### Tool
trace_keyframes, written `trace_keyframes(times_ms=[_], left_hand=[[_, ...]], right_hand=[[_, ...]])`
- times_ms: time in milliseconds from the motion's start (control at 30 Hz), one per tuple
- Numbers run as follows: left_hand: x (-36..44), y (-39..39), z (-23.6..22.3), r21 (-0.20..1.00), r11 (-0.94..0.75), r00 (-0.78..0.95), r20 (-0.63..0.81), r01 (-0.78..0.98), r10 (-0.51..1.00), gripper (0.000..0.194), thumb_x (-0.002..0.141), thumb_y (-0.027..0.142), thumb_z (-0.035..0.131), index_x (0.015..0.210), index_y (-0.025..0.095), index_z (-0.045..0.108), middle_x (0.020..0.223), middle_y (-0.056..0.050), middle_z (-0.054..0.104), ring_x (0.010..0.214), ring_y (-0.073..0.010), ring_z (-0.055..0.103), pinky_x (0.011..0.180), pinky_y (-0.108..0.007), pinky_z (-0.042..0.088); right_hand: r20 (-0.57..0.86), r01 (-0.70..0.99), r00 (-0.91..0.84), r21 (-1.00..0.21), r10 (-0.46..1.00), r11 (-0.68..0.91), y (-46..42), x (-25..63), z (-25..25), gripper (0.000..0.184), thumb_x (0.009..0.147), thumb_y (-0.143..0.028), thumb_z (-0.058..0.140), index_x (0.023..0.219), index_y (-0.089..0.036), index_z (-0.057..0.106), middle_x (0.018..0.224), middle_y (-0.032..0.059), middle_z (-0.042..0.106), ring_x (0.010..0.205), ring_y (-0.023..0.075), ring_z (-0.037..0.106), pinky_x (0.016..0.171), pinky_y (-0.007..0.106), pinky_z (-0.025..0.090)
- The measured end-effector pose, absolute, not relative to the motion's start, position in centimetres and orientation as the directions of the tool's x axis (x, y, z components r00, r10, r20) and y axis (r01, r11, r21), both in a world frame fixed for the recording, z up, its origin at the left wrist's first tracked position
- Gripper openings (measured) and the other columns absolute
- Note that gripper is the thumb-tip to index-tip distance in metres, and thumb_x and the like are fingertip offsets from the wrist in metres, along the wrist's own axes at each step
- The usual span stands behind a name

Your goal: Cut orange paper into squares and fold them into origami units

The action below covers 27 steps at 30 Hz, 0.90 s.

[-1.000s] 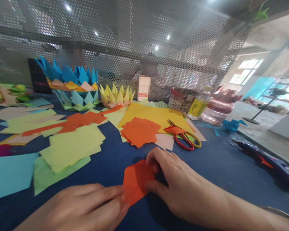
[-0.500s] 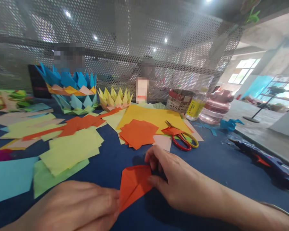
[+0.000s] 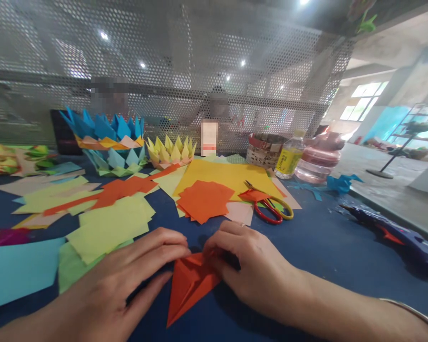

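Note:
A folded piece of orange paper [image 3: 190,287] lies low in front of me, a pointed corner toward me and creased flaps on top. My right hand [image 3: 246,259] pinches its right upper part between thumb and bent fingers; the fingertips partly hide that edge. On the other side my left hand [image 3: 139,270] grips the left upper corner, fingers stretched along the top and thumb at the left edge. Beyond the hands is a stack of orange paper squares [image 3: 205,199]. Beside it rest scissors [image 3: 271,204] with one red and one yellow handle.
Yellow-green sheets [image 3: 114,225] and a light blue sheet [image 3: 21,270] spread to the left. Folded-paper crowns, one blue [image 3: 110,128] and one yellow [image 3: 173,152], stand behind. A woven basket [image 3: 266,149], a yellow-labelled bottle [image 3: 288,159], a pink jug [image 3: 319,161] and a glue gun [image 3: 395,237] are rightward.
My left hand has moved up and right, from the paper's lower left edge to its upper corner. The orange paper has turned and shows more folded flaps. My right hand shifted slightly left.

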<state>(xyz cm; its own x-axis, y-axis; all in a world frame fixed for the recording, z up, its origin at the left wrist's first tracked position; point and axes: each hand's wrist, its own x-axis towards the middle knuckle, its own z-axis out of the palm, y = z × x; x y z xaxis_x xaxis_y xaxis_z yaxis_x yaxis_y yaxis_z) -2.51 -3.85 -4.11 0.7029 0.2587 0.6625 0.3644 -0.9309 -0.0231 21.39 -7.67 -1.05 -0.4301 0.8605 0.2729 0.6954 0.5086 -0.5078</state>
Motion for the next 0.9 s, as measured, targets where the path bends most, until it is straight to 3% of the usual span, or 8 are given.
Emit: trace_keyframes(times_ms=[100,300,500,700,900], left_hand=[[-2.5,-4.1,-4.1,0.04,-0.92,0.728,0.599,0.391,0.335,0.037,0.092,0.009,0.041,0.124,0.022,0.056,0.121,-0.003,0.066,0.109,-0.0138,0.067,0.094,-0.016,0.052],[-2.5,-4.4,-3.6,0.089,-0.934,0.789,0.511,0.347,0.342,0.052,0.082,-0.003,0.036,0.121,0.027,0.053,0.129,0.001,0.061,0.115,-0.0075,0.062,0.1,-0.012,0.044],[-2.5,-4.4,-3.4,0.063,-0.947,0.808,0.506,0.314,0.301,0.047,0.083,0.0,0.037,0.118,0.027,0.055,0.119,0.002,0.067,0.107,-0.007,0.065,0.097,-0.011,0.046],[-3.5,-4.2,-4.3,0.02,-0.93,0.82,0.467,0.366,0.332,0.055,0.083,0.0,0.039,0.127,0.029,0.053,0.127,0.004,0.065,0.115,-0.0083,0.062,0.102,-0.016,0.045],[-3.5,-4.9,-4.2,0.053,-0.92,0.81,0.457,0.389,0.369,0.049,0.089,0.008,0.046,0.133,0.03,0.05,0.125,0.004,0.066,0.114,-0.0092,0.063,0.103,-0.017,0.046]], right_hand=[[0.327,0.681,-0.446,-0.479,0.833,0.553,-7.3,21.5,-1.6,0.024,0.078,0.0,0.058,0.087,-0.019,0.07,0.083,0.0015,0.066,0.076,0.0141,0.061,0.069,0.024,0.045],[0.35,0.632,-0.509,-0.468,0.786,0.618,-7.2,21.7,-1.8,0.024,0.075,0.002,0.057,0.085,-0.016,0.071,0.081,0.0023,0.066,0.074,0.0144,0.061,0.068,0.024,0.046],[0.329,0.595,-0.583,-0.45,0.743,0.666,-8.1,21.5,-0.1,0.029,0.078,-0.002,0.047,0.094,-0.011,0.069,0.089,0.0075,0.066,0.079,0.0171,0.06,0.076,0.029,0.048],[0.301,0.635,-0.525,-0.484,0.796,0.602,-8.7,21.2,0.4,0.008,0.084,-0.018,0.057,0.086,-0.013,0.063,0.083,0.005,0.06,0.073,0.0154,0.057,0.072,0.029,0.047],[0.287,0.624,-0.543,-0.492,0.789,0.608,-8.1,21.4,-0.7,0.011,0.089,-0.011,0.053,0.081,-0.015,0.059,0.082,0.0033,0.057,0.074,0.0138,0.054,0.07,0.027,0.043]])
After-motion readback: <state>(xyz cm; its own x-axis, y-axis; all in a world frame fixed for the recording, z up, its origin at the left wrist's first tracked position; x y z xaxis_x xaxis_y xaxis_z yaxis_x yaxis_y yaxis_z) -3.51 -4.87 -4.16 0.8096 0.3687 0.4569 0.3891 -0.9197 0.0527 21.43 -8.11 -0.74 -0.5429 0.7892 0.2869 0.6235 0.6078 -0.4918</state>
